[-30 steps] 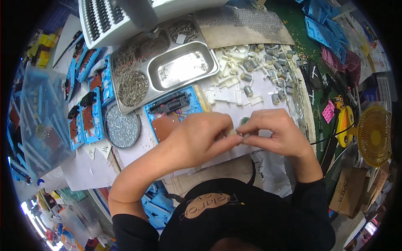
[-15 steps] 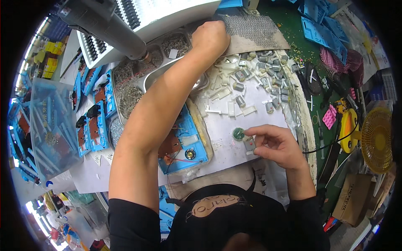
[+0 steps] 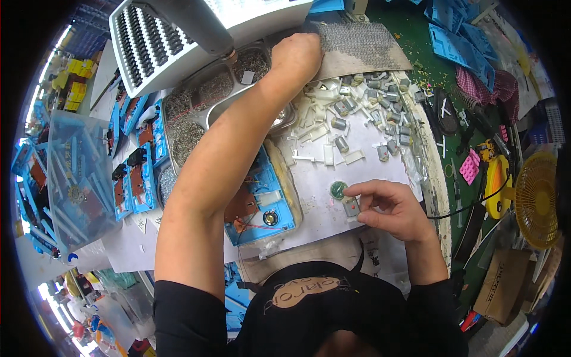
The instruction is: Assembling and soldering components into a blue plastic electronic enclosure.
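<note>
Grey motor pinched in your right fingers, beside the green disc; the driver has swung, but your left hand, grip unseen, stays by the mat, leaving the motor one-handed.

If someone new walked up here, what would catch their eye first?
Probably the round yellow fan at the far right. Next, the small grey metal motors and white plastic parts scattered upper right of centre, then the open blue plastic casing partly hidden by the left forearm.
</note>
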The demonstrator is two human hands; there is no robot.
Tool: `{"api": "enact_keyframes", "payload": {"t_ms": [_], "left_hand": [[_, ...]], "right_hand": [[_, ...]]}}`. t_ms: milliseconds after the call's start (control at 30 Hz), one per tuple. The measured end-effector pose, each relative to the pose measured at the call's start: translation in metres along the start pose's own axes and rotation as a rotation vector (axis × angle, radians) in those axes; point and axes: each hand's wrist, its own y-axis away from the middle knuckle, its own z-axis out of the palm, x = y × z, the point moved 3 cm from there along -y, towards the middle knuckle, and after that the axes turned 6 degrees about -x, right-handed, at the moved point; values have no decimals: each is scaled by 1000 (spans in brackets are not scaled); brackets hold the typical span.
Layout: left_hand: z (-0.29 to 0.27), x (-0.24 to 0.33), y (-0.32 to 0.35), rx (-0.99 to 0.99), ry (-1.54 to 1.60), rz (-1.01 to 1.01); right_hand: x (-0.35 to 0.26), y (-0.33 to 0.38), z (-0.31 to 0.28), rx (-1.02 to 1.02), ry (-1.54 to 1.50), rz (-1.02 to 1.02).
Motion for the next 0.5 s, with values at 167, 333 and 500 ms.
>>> {"api": "enact_keyframes", "payload": {"t_ms": [167, 333, 500], "left_hand": [[0, -8, 2, 3, 148, 31], [-7, -17, 13, 100, 227, 67], [-22, -30, 29, 166, 308, 152]], "right_hand": [[0, -4, 5, 14, -14, 24], [-1, -3, -1, 55, -132, 55], [-2, 3, -14, 142, -94, -6]]}}
